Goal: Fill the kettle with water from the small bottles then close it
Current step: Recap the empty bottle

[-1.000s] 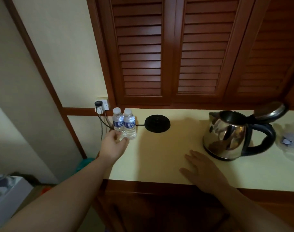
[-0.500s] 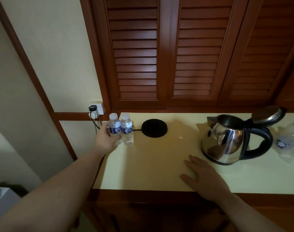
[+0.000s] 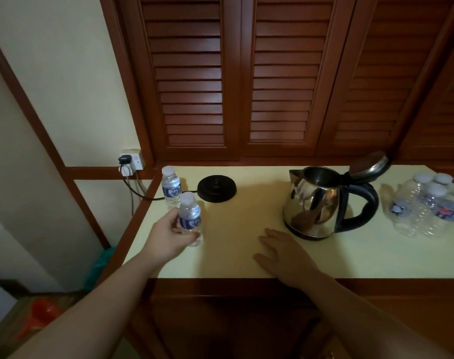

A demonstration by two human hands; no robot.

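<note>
While the counter [image 3: 376, 257] filled the lower middle of the frame, the kettle [image 3: 315, 203] stood at centre right w/ its lid [image 3: 370, 165] tipped back, mouth open upward. Right hand [image 3: 288, 257] lay flat on the counter, fingers straight, holding nothing, just below-left of the kettle. Left hand [image 3: 169, 238] sat at lower left, fingers curled round a bottle [image 3: 191, 218], upright, cap [image 3: 187, 198] on, long axis vertical. Kettle lay to the right of that bottle, well apart, w/ the right hand between. So the free hand was nearer both; likely it uncaps next. 2nd bottle [image 3: 171, 187] stood behind, near the base [image 3: 216, 188]. Clear bottles [image 3: 427, 203] clustered far right.
</note>
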